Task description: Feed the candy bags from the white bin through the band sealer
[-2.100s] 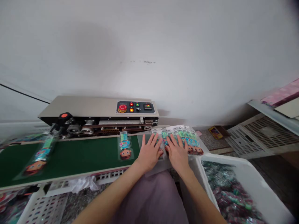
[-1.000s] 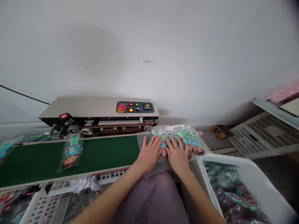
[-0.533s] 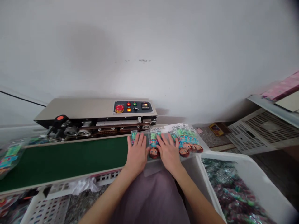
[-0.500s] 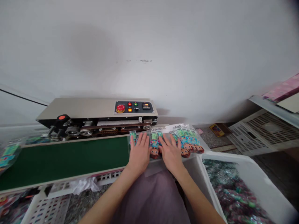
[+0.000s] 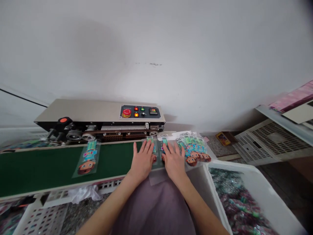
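Observation:
My left hand (image 5: 142, 160) lies flat with fingers spread, over the edge of a clear packet (image 5: 154, 159) at the right end of the green conveyor belt (image 5: 58, 163). Just right of it, my right hand (image 5: 174, 160) rests palm down on another packet (image 5: 164, 140), its fingers stretched out. Both packets are partly hidden by the hands. Farther along the belt lies a clear packet (image 5: 88, 158) with a cartoon face and a green top, its upper end at the rollers of the sealing machine (image 5: 97, 112). Several similar packets (image 5: 197, 148) lie fanned out beyond my right hand.
A control panel (image 5: 141, 112) with a red stop button faces me. At the right stands a white bin (image 5: 255, 169) filled with shiny wrapped items. A plastic crate (image 5: 264, 140) lies beyond it, under a shelf. Another white basket (image 5: 49, 217) is below the belt.
A packet now lies on the belt left of my hands, where bare belt showed before. The packet at the far left has gone from view. My hands have shifted slightly left.

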Demonstrator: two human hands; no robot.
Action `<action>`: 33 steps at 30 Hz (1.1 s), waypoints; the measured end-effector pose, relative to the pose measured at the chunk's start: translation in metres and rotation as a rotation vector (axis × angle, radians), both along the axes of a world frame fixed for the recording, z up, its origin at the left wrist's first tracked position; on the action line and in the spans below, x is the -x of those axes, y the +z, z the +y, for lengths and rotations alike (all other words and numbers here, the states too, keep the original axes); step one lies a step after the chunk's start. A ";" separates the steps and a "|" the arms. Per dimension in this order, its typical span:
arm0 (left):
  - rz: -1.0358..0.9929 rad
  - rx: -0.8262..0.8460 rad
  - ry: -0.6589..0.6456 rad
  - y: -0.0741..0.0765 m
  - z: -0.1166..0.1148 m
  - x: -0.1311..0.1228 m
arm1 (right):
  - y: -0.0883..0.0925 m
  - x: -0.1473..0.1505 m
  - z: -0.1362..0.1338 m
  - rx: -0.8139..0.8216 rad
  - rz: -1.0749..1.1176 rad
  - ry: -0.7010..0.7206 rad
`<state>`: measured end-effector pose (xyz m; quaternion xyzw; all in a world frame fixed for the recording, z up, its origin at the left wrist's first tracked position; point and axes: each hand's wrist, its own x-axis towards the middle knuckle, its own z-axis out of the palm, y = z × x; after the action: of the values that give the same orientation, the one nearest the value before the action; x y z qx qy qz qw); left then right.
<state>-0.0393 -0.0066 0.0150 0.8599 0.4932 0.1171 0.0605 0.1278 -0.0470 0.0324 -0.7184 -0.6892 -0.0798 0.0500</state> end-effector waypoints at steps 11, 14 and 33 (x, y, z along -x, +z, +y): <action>-0.097 0.009 -0.180 -0.002 -0.019 -0.027 | 0.001 -0.009 0.000 0.036 0.033 0.010; -0.085 0.000 -0.166 -0.007 -0.016 -0.021 | -0.001 -0.003 0.003 0.046 0.045 0.012; -0.092 -0.014 -0.322 0.021 -0.042 -0.065 | 0.002 -0.129 -0.012 -0.012 -0.006 -0.415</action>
<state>0.0260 -0.0489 0.0359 0.9219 0.3450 0.1487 0.0948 0.2565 -0.0589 0.0348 -0.8445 -0.5260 -0.0949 0.0346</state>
